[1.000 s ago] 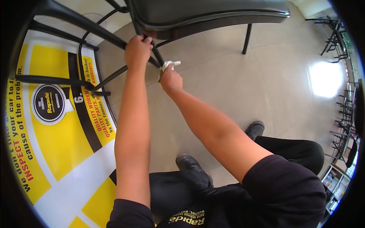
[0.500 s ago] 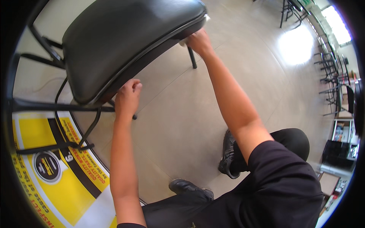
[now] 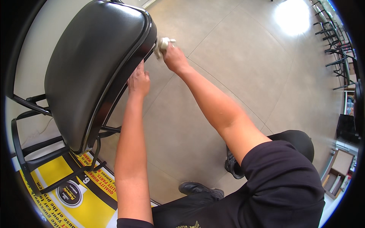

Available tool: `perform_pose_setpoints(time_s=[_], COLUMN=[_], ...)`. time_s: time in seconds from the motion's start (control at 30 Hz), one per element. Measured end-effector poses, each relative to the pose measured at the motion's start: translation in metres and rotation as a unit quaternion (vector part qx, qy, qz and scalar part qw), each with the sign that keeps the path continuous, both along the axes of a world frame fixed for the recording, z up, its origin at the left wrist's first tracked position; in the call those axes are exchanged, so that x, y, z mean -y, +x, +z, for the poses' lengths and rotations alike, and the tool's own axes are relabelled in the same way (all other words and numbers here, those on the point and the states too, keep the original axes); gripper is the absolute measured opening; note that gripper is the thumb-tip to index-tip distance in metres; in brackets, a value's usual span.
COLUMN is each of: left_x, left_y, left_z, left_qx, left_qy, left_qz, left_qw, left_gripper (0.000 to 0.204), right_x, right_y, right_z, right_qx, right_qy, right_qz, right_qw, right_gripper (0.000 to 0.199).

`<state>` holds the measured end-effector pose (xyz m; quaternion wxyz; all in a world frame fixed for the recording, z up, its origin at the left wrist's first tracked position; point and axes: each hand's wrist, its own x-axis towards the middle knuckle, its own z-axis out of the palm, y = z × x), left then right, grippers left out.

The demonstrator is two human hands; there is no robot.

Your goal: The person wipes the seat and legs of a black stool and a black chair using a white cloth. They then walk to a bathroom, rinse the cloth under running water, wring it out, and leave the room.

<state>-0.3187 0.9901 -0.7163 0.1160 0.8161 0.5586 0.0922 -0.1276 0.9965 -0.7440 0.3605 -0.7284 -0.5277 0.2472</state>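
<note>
The right hand (image 3: pixel 174 57) grips a pale cloth (image 3: pixel 162 45) against the black chair seat's (image 3: pixel 95 64) edge, while the left hand (image 3: pixel 138 81) rests open-fingered under its rim.

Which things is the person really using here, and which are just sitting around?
In use:
- black chair, steadied at its seat edge by the left hand
- pale cloth, pressed to the chair's rim by the right hand

Just there:
- yellow floor sign
- row of chairs far right
- wooden shelf
</note>
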Motion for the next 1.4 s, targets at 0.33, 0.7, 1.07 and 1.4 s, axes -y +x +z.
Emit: perform_pose_setpoints(time_s=[0.33, 0.7, 1.07, 1.4], left_x=[0.002, 0.006, -0.005, 0.218], left_y=[0.008, 0.009, -0.002, -0.012], left_z=[0.015, 0.017, 0.018, 0.098], left_qx=[0.004, 0.005, 0.043, 0.151], left_qy=[-0.063, -0.041, -0.070, -0.315], left_qz=[0.040, 0.029, -0.011, 0.017], left_qw=[0.997, 0.999, 0.997, 0.937], left_gripper=[0.080, 0.079, 0.086, 0.045], right_x=[0.060, 0.026, 0.056, 0.174], right_y=[0.025, -0.013, 0.011, 0.058], right_z=[-0.061, -0.016, -0.055, 0.083], right_qx=[0.023, 0.003, -0.029, -0.337], right_qy=[-0.195, -0.069, -0.246, -0.308], right_qz=[-0.015, -0.039, -0.072, -0.082], right_qw=[0.980, 0.997, 0.966, 0.886], right_gripper=[0.035, 0.027, 0.033, 0.038])
